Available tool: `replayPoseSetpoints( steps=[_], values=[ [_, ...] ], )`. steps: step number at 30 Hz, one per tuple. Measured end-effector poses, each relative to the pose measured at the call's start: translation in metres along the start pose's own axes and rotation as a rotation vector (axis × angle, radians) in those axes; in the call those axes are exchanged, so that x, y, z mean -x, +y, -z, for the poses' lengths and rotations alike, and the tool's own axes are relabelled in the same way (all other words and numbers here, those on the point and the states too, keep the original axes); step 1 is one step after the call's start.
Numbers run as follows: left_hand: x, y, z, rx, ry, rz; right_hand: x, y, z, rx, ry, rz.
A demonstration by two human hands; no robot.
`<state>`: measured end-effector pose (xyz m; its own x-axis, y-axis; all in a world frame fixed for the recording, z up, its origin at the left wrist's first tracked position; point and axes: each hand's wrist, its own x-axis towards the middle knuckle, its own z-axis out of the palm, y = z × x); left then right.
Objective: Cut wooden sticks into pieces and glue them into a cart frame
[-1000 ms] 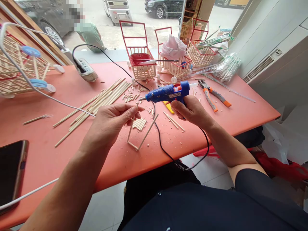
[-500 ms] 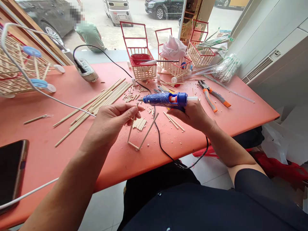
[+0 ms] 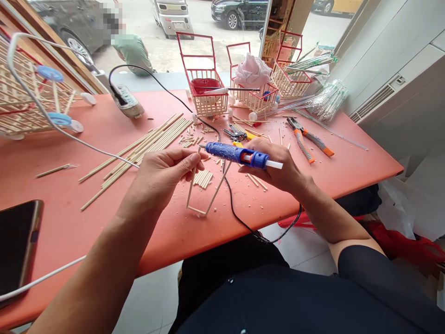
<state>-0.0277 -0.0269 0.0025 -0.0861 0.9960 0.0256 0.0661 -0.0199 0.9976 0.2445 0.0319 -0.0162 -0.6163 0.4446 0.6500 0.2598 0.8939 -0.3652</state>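
Observation:
Between thumb and fingers, my left hand (image 3: pixel 170 174) pinches one leg of a U-shaped frame of thin wooden sticks (image 3: pixel 215 192). The frame's crosspiece points down toward the table. My right hand (image 3: pixel 278 162) is wrapped round a blue hot glue gun (image 3: pixel 225 152), a white glue stick poking out of its back end. The gun's nozzle is at the upper end of the pinched leg; whether they touch I cannot tell. Beneath the hands lies a row of short cut sticks (image 3: pixel 202 179). Yellow-handled cutters (image 3: pixel 238 134) rest behind the gun.
Long wooden sticks (image 3: pixel 146 144) lie left of centre. Small stick carts with red handles (image 3: pixel 210 104) stand at the back. Orange-and-grey pliers (image 3: pixel 302 139) are on the right, a phone (image 3: pixel 17 246) on the left. A black cord (image 3: pixel 231 204) drapes over the table's front edge.
The glue gun has tilted, its back end lower, and its nozzle has shifted slightly left to the stick's top. My left hand and the frame have barely moved.

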Motion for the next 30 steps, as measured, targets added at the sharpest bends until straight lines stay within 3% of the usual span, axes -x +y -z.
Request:
replayPoseSetpoints(
  steps=[5,12,18,21,27,30],
  values=[
    [0.0,0.002,-0.001,0.025,0.005,0.008,-0.002,-0.003,0.003,0.052,0.0,0.077],
    [0.0,0.0,-0.001,0.055,0.002,-0.011,0.0,-0.003,0.003,0.085,-0.049,0.038],
    [-0.001,0.0,0.0,0.035,-0.024,-0.018,0.0,0.001,-0.003,0.038,-0.009,0.074],
    [-0.001,-0.003,0.002,0.006,-0.026,-0.023,0.0,0.002,-0.005,0.019,0.013,-0.008],
    [-0.001,-0.008,0.005,-0.026,-0.03,-0.005,0.001,0.001,0.004,0.095,0.094,-0.303],
    [-0.001,-0.007,0.005,-0.011,-0.039,0.019,0.001,0.001,0.011,0.158,0.105,-0.344]
  ],
)
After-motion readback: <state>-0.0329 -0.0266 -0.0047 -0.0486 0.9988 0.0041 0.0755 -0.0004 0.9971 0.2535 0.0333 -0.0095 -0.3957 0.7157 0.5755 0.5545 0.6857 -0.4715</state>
